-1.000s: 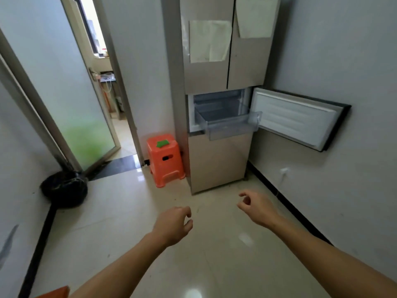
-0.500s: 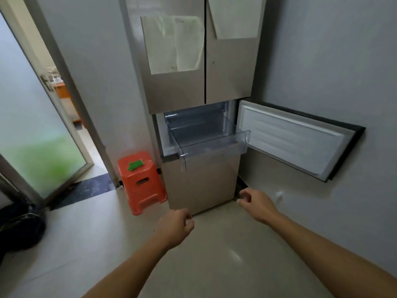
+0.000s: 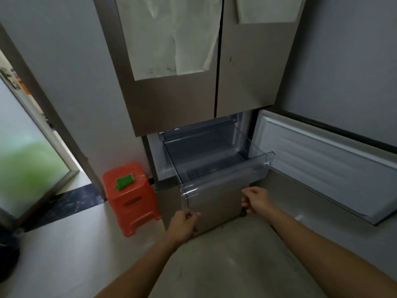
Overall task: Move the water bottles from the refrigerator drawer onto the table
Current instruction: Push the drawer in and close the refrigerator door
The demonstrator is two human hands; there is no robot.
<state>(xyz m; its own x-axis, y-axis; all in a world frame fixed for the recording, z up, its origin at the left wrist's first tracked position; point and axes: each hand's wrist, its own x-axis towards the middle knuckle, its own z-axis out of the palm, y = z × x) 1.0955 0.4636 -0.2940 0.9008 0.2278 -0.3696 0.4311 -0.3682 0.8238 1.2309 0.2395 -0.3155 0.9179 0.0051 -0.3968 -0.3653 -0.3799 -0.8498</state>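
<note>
The clear plastic refrigerator drawer (image 3: 223, 178) is pulled out of the tall bronze refrigerator (image 3: 193, 100). I see no water bottle inside it. My left hand (image 3: 183, 225) hangs just below the drawer's front left corner, fingers loosely curled, holding nothing. My right hand (image 3: 255, 200) hovers below the drawer's front right part, fingers also loosely curled and holding nothing. Neither hand touches the drawer.
The compartment door (image 3: 326, 164) stands swung open to the right, along the grey wall. An orange plastic stool (image 3: 131, 198) with a green item (image 3: 125, 181) on top stands left of the refrigerator. A frosted glass door (image 3: 25, 164) opens at far left. Tiled floor lies underfoot.
I have come much closer to the refrigerator; the drawer now fills the middle of the view. Both hands have risen from floor level to just under the drawer's front.
</note>
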